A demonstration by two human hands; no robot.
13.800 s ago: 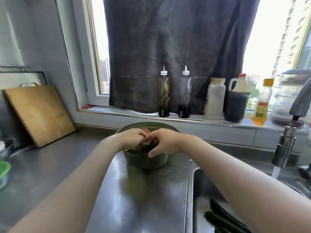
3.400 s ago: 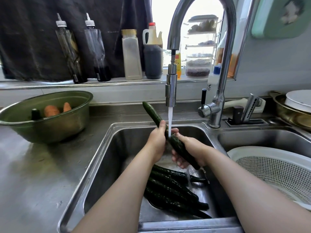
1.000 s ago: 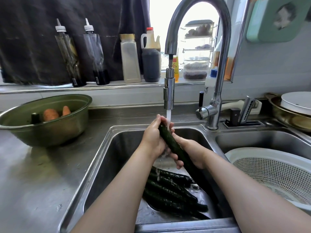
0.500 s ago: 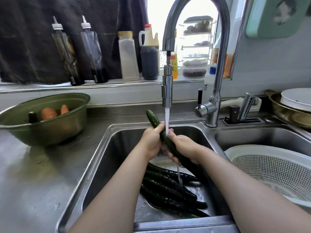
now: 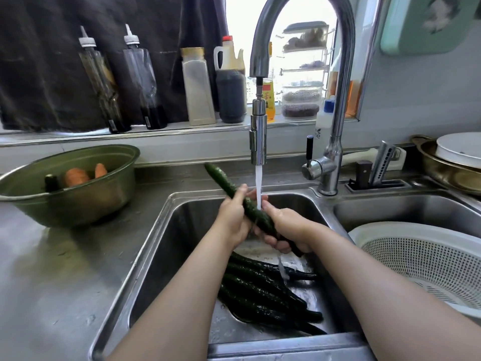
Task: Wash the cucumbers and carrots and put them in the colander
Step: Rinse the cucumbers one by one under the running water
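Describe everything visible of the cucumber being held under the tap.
The held cucumber is long, slim and dark green, with bumpy skin that looks wet. It slants, with its free tip up and to the left and its lower part wrapped by the right hand. The left hand grips its middle. The water stream lands on it between the hands, above the left sink basin.
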